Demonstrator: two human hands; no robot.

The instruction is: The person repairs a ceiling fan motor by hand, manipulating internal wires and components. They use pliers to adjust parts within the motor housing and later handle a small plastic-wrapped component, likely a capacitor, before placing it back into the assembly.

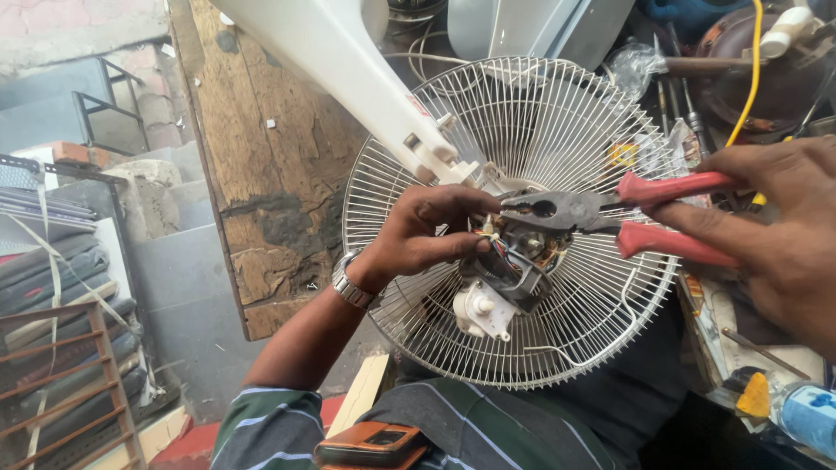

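Note:
A white wire fan guard (557, 122) lies tilted in front of me, with the bare fan motor (514, 261) and its coloured wires at the centre. The fan's cream stand neck (340, 61) slants up to the left. My left hand (427, 235), with a metal wristwatch, pinches the wires at the motor. My right hand (775, 226) grips the red handles of the combination pliers (601, 213). The pliers' dark jaws point left and reach the motor, right beside my left fingertips.
A worn wooden board (270, 165) stands behind the fan at left. The cluttered bench at right holds screwdrivers (688, 104), a yellow cable (749, 78) and a blue can (810, 418). Stacked cushions and a wooden rack (70, 365) sit at far left. A brown phone case (370, 444) pokes from my shirt pocket.

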